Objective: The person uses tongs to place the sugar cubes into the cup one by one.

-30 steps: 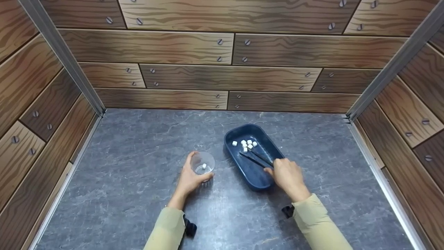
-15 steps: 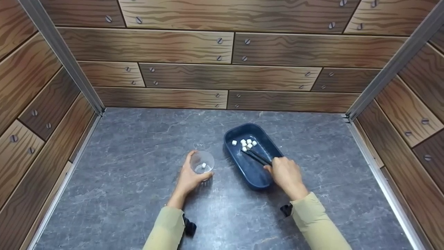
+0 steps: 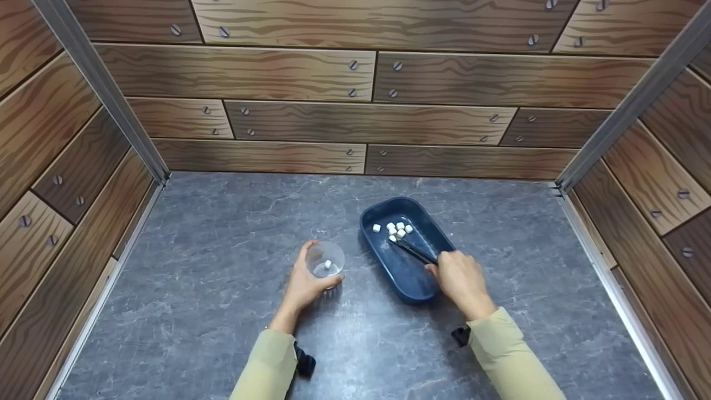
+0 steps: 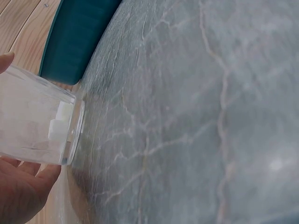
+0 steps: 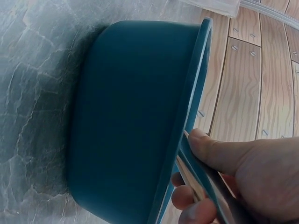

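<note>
- Over the right edge of the blue tray (image 3: 408, 282), the right hand (image 3: 460, 280) pinches black tweezers (image 3: 415, 253), tips narrow at the nearest white cube (image 3: 392, 238); can't tell if it's gripped.
- Off-centre squeeze could shoot it into its neighbours.
- Left hand (image 3: 303, 283) curls round the clear cup (image 3: 324, 253) left of the tray, two cubes (image 4: 58, 129) inside.
- Tray rim might snag a low lift; tabletop (image 3: 353, 311) between leaves swing room.
</note>
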